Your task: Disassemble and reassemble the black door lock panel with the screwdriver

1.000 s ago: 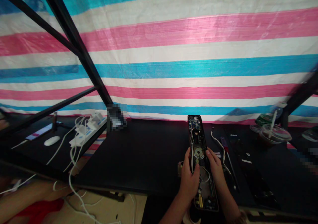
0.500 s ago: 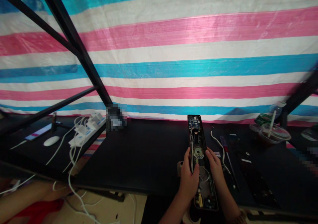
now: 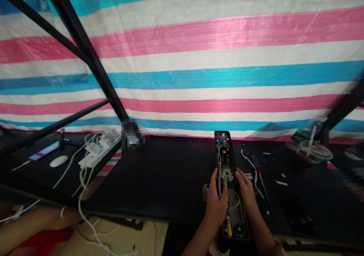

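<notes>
Both of my hands grip a long, narrow black device housing, its open side facing up. Inside show a blue circuit board at the far end, a round metal part mid-way, white wires, and a brass-coloured piece near me. My left hand wraps the left edge, thumb reaching over the inside. My right hand holds the right edge, fingers on the rim. Right of the housing lie a white cable, a screwdriver and a long dark panel.
Farther right stands a clear plastic cup with a straw. At left on the black table are a power strip with trailing cables, a white mouse and a phone. Another person's arm shows at lower left.
</notes>
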{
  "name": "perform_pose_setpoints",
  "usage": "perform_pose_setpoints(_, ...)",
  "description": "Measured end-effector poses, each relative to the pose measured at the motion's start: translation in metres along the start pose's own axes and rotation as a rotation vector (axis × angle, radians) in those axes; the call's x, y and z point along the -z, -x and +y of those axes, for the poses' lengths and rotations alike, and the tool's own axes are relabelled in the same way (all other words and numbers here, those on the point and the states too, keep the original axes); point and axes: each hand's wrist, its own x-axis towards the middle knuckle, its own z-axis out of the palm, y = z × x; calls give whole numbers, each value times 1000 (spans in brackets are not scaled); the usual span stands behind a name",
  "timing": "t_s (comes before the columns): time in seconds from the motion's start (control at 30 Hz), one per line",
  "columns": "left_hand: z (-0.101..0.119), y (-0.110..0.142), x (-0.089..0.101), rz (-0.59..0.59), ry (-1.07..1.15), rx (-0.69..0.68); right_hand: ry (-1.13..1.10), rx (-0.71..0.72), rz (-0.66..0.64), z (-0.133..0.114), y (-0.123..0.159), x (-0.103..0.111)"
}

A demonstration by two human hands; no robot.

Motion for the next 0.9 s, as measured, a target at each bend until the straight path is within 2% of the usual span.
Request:
perform_pose_setpoints(0.53,-4,0,0,-1,2,-5,-9,5,14,-4,3,-2)
perform_pose_setpoints(0.9,2,0,0,12,5,-7,-11,7,4,-3,3,-2)
